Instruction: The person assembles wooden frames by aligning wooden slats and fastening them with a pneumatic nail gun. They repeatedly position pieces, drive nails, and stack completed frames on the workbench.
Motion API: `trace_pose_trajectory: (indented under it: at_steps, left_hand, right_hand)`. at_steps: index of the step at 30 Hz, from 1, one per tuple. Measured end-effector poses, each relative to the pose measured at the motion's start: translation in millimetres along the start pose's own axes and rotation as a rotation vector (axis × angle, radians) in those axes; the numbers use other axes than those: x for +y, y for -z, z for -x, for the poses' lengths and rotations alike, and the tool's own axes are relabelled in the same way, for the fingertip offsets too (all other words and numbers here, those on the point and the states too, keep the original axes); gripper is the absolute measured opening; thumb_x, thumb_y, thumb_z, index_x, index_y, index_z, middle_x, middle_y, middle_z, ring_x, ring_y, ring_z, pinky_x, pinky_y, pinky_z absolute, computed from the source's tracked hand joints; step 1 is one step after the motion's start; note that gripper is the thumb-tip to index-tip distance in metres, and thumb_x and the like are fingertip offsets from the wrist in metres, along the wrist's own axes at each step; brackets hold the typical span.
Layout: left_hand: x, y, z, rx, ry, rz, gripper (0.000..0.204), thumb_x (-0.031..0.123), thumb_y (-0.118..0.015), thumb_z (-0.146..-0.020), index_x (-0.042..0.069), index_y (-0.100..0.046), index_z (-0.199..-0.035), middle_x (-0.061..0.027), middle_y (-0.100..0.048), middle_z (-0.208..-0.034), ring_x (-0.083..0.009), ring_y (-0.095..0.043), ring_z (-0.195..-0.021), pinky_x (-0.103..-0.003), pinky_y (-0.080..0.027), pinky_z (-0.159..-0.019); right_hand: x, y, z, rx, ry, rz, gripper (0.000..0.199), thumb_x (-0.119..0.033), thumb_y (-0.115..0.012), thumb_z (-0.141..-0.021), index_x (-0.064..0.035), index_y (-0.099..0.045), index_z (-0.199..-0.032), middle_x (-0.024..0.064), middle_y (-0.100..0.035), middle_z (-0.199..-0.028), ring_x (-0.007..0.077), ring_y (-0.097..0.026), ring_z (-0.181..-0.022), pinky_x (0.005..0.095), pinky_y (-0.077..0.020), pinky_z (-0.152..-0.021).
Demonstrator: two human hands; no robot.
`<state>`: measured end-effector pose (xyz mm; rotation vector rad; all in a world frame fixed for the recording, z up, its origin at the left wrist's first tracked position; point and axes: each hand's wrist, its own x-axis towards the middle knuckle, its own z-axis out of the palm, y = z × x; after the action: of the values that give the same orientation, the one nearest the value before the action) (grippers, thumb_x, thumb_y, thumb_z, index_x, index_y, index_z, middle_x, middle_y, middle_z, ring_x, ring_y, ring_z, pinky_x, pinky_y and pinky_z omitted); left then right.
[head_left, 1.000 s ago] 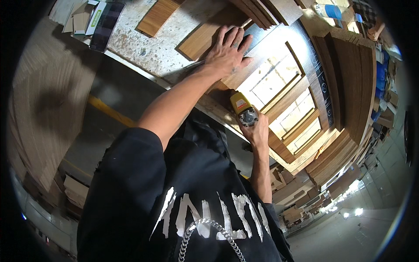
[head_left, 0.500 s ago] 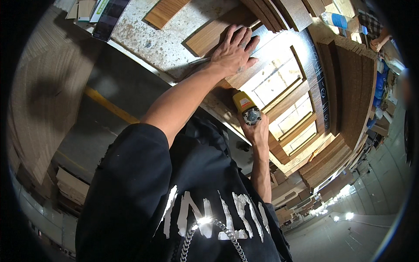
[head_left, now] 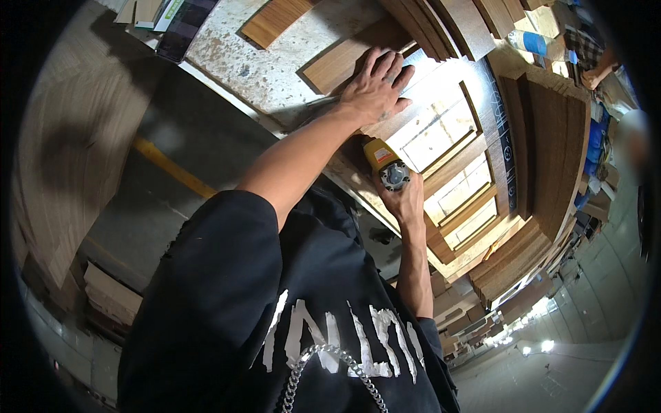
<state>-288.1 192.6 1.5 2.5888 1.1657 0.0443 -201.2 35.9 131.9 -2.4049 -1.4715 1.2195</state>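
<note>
A wooden door frame with several rectangular openings lies on the workbench. My left hand rests palm down on the frame's left end, its fingers stretched and a little apart. Close to it on the near side, my right hand is wrapped round a yellow nail gun with a round grey cap. The gun's dark nose points away from me at the frame's near left corner. The handle is mostly hidden by my hand, and I cannot tell whether the nose touches wood.
Two loose wooden boards lie on the stained bench top. Stacked brown boards stand to the right. A water bottle and another person's hand are at the far right. A dark phone lies at the bench's left corner.
My view has shifted slightly, so the bench sits a little lower and further right. The nail gun has moved slightly up and left in the picture. Both hands keep their hold.
</note>
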Motion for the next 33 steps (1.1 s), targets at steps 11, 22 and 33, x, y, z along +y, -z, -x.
trace_pose_trajectory:
  at_steps: [11,22,33]
  left_hand:
    - [-4,1,5,0.103,-0.024,0.141,0.074,0.053,-0.045,-0.103,0.010,-0.029,-0.161,-0.0195,-0.031,-0.162,-0.0328,-0.022,-0.152,-0.054,-0.004,-0.126]
    - [11,13,-1,0.401,-0.109,-0.011,0.058,0.044,-0.064,-0.094,0.009,-0.056,-0.139,-0.0182,-0.057,-0.132,-0.0353,-0.051,-0.126,-0.056,-0.035,-0.109]
    - [73,-10,75,0.419,0.072,-0.087,0.067,0.038,-0.051,-0.104,-0.001,-0.033,-0.156,-0.0253,-0.042,-0.153,-0.0435,-0.041,-0.139,-0.053,-0.029,-0.116]
  right_hand:
    - [20,-11,16,0.107,0.055,-0.039,0.046,-0.014,-0.078,-0.075,0.0006,-0.068,-0.117,0.0274,-0.072,-0.094,0.0441,-0.070,-0.091,0.0464,-0.0545,-0.081]
    - [187,-18,204,0.365,-0.600,-0.501,0.049,-0.031,-0.080,-0.082,0.0027,-0.069,-0.116,0.0175,-0.074,-0.098,0.0258,-0.071,-0.090,0.0377,-0.0543,-0.082]
    - [485,80,292,0.651,-0.496,-0.516,0.040,-0.024,-0.064,-0.082,0.0013,-0.068,-0.114,0.0239,-0.073,-0.100,0.0377,-0.071,-0.098,0.0435,-0.0536,-0.083]
